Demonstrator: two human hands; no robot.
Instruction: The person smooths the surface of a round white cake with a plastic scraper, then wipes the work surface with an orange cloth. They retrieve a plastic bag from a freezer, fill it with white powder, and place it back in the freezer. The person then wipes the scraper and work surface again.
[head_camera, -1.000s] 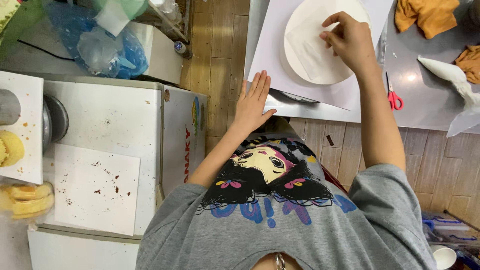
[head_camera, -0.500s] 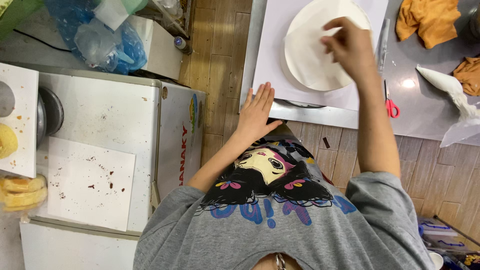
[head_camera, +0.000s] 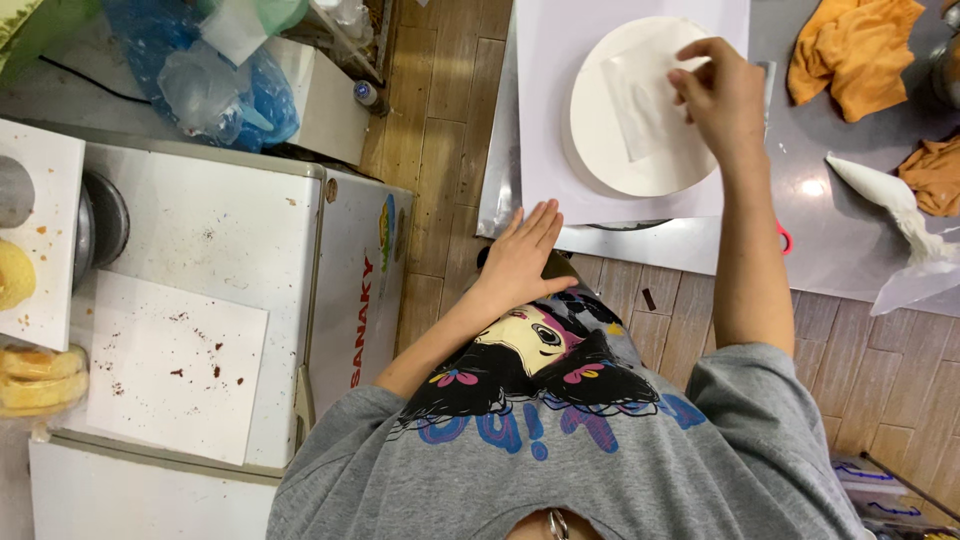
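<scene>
Steel worktop (head_camera: 850, 250) over wood-plank floor (head_camera: 440, 130), white chest freezer (head_camera: 200, 260) alongside.

a small bakery workroom: a round white frosted cake (head_camera: 625, 120) on a steel table (head_camera: 850, 240) at twelve o'clock, a white piping bag (head_camera: 885, 200) at two o'clock, yellow sponge layers (head_camera: 35, 375) on a white chest freezer (head_camera: 230, 250) at nine o'clock.
</scene>
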